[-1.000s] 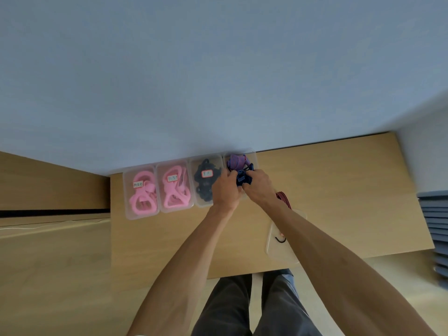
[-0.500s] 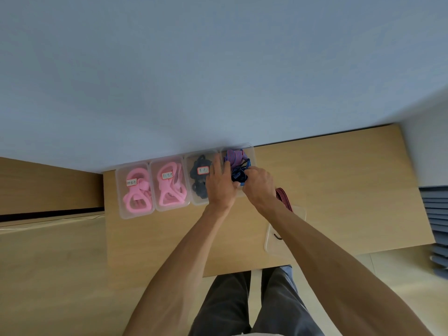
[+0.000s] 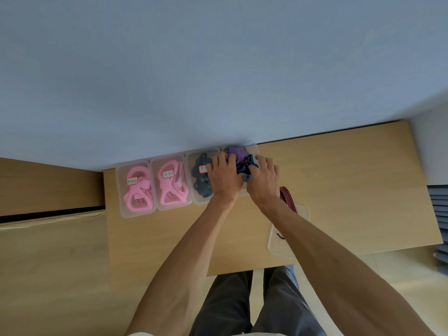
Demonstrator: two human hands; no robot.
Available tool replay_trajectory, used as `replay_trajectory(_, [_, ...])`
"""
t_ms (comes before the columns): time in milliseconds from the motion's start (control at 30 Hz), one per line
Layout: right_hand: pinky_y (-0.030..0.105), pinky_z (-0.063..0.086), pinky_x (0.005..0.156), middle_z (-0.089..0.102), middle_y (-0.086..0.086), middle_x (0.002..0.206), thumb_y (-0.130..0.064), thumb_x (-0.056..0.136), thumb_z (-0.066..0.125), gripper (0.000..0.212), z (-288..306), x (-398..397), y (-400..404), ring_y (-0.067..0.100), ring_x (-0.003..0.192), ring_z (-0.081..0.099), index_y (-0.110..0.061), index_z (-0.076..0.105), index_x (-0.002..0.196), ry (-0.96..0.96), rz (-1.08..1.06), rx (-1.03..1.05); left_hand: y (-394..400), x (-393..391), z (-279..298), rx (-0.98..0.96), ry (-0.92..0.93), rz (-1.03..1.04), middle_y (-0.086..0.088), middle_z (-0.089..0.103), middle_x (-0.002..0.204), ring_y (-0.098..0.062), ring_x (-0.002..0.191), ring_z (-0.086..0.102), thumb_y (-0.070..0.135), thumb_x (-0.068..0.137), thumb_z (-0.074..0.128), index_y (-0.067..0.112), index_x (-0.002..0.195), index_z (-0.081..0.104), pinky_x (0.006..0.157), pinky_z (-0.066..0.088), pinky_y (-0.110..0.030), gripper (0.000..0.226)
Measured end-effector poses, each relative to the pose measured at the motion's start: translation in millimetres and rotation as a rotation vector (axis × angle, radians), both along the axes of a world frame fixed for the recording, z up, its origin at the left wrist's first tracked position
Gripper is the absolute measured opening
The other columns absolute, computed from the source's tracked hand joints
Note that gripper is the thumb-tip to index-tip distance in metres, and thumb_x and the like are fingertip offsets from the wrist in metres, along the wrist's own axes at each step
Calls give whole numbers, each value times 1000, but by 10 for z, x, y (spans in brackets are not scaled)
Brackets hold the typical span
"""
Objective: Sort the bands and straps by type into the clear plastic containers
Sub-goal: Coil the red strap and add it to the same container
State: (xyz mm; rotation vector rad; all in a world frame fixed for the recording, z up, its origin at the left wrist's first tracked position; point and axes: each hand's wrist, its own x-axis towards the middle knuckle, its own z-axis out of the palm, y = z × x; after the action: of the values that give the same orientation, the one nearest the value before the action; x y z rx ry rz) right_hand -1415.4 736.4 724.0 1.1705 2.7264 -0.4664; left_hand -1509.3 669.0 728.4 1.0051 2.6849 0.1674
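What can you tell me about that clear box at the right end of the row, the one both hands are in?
The rightmost clear container is a see-through plastic tub with rounded corners, last of four set side by side against the wall on the wooden table. It holds purple straps at the back and blue striped straps nearer the front. The left hand lies flat over its left part, fingers straight; the right hand curls its fingers onto the blue striped straps. The hands hide its front wall.
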Motion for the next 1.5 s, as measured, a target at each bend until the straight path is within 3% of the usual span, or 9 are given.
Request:
replay_trajectory(100, [43,43,88,40,10,146,-19,83,73,35,-8,13,-22,32,121,46,-15,60,115,35,-72,-77,-41,-56,-25,-9,-19,-30,-5,54,121,-28,108,50,48,64,84,17,107,62,85,37,-41,57])
replay_trajectory(233, [42,52,75,45,7,134,-8,77,78,67,34,-69,31,30,99,56,-17,46,135,83,-143,-200,-19,-99,-3,-3,-59,-76,-5,43,149,-29,127,41,42,69,83,16,114,61,99,34,-44,56])
replay_trajectory(467, [43,49,73,60,11,115,-1,82,69,31,-6,-91,63,35,86,62,-4,61,111,112,-198,-215,54,-143,65,-49,-51,-105,2,59,128,-25,119,46,32,75,78,17,110,64,96,34,-41,41])
replay_trajectory(700, [44,50,64,62,10,102,1,75,71,40,-21,-84,1,35,78,61,-7,55,111,188,-278,-209,34,-113,12,-48,-33,-80,4,59,129,-25,120,47,37,77,77,17,110,64,95,35,-42,40])
replay_trajectory(833, [45,51,78,60,10,111,-3,77,68,58,12,-71,-2,33,93,60,-11,47,131,156,-226,-273,4,-149,62,-70,-50,-134,2,54,135,-26,121,45,32,77,75,18,114,62,97,33,-43,42])
replay_trajectory(933, [46,45,99,47,18,141,8,75,62,67,41,31,-17,37,127,46,-10,48,137,146,-132,-138,-25,-118,79,-74,-63,-175,-4,47,144,-28,130,40,19,81,65,15,125,57,99,34,-43,45])
replay_trajectory(1133, [51,41,99,59,14,127,5,66,70,26,89,170,-18,39,123,49,-13,72,85,172,135,25,-256,-59,65,5,-75,-113,-9,38,155,-27,143,33,9,80,63,16,132,57,109,30,-43,53])
replay_trajectory(1267, [56,15,117,24,8,162,-15,83,60,37,19,213,-77,35,150,12,-32,71,113,-108,217,-99,-363,-32,50,-18,-59,-70,-16,24,162,-31,152,16,17,83,70,23,137,58,119,19,-49,56])
replay_trajectory(1500, [58,16,116,12,5,166,-15,90,52,46,-4,277,-148,36,151,6,-29,56,134,-130,142,-108,-274,14,44,-78,-71,1,-17,13,165,-34,153,4,14,86,63,27,144,49,121,13,-50,61])
